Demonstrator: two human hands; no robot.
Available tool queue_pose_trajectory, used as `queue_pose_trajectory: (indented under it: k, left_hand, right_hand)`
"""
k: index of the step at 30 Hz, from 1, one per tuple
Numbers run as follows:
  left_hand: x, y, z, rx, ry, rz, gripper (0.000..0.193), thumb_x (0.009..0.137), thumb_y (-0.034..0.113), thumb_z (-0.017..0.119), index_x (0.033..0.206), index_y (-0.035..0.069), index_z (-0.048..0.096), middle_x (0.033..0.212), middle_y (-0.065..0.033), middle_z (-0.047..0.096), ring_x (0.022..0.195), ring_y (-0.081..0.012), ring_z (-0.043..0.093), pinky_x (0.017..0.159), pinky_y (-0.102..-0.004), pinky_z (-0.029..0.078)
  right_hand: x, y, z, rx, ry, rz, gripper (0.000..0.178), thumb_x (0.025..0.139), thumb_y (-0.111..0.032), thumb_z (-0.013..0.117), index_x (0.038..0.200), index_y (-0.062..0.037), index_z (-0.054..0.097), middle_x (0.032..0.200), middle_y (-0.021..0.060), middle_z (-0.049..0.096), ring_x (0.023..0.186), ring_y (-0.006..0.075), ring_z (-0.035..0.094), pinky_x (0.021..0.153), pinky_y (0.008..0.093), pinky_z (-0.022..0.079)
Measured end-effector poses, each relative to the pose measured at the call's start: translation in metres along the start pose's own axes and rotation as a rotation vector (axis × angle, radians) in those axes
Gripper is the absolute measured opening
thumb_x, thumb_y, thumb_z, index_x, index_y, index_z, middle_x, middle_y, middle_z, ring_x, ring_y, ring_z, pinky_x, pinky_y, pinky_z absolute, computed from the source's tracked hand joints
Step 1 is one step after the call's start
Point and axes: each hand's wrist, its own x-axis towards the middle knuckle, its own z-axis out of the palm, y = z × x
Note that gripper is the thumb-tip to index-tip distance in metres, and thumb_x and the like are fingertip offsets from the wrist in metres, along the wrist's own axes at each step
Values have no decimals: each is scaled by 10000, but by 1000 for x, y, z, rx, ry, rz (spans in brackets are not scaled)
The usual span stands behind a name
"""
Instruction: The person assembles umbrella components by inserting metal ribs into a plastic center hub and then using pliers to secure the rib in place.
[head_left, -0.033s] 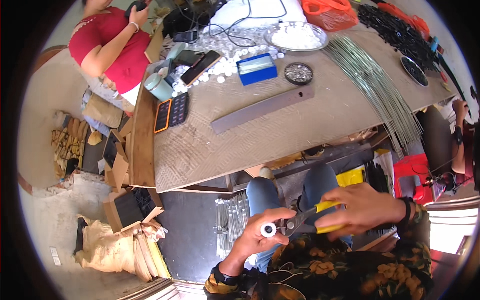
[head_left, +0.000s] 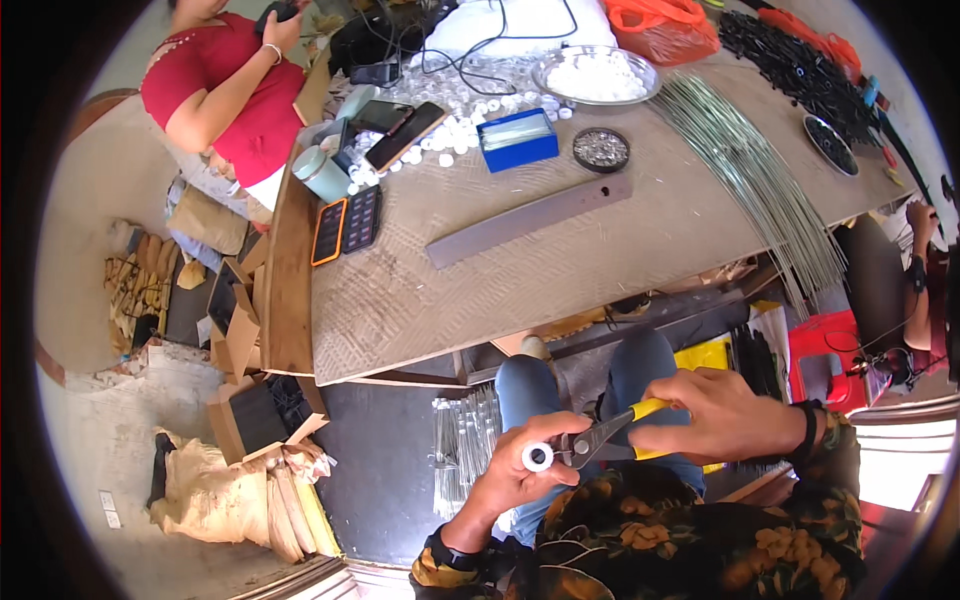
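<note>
Above my lap, my left hand (head_left: 515,465) is closed around a small white plastic ring-shaped piece (head_left: 537,457) with a dark round hole. Pliers with yellow handles (head_left: 650,408) are in my right hand (head_left: 715,415), whose fingers wrap around the grips. The metal jaws (head_left: 583,447) of the pliers reach my left fingers, right beside the white piece. What the jaw tips bite on, if anything, is too small to make out.
Before me stands a table (head_left: 380,310) with a flat metal bar (head_left: 530,220), a blue box (head_left: 517,140), a round dish of small metal parts (head_left: 601,149), thin metal rods (head_left: 750,170) and a tray of white caps (head_left: 595,75). A person in red (head_left: 225,90) stands far left.
The view has shifted very slightly. My right hand has moved a little on the plier handles; my left hand keeps its hold on the white piece.
</note>
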Motion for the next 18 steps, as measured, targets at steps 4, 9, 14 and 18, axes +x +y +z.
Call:
queue_pose_trajectory:
  k: [4,9,14,18]
  left_hand:
    - [3,6,10,81,201,-36,376,792,297,609,1049,34,535,982,-78,575,751,-129,548,668,-252,437]
    - [4,-1,11,26,193,-1,417,856,354,521,1079,9,454,994,-79,522,855,-132,515,744,-250,411]
    - [5,0,6,45,199,1,432,850,360,530,1089,14,430,986,-78,502,869,-138,503,764,-260,403]
    - [-3,0,7,-16,282,-25,405,853,354,527,1050,11,439,967,-92,497,821,-137,508,720,-254,417]
  right_hand:
    - [7,-5,-2,-170,114,117,327,671,-122,584,995,-79,575,957,111,466,877,238,529,832,465,412]
    - [22,-7,-19,-440,164,90,269,745,-145,508,992,-58,567,968,101,443,940,234,501,976,601,175]
    - [23,-9,-20,-481,136,82,287,727,-183,547,986,-61,571,959,94,442,835,218,505,831,465,379]
    - [19,-11,6,-256,131,73,310,692,-134,598,989,-51,571,933,102,467,737,216,510,601,328,429]
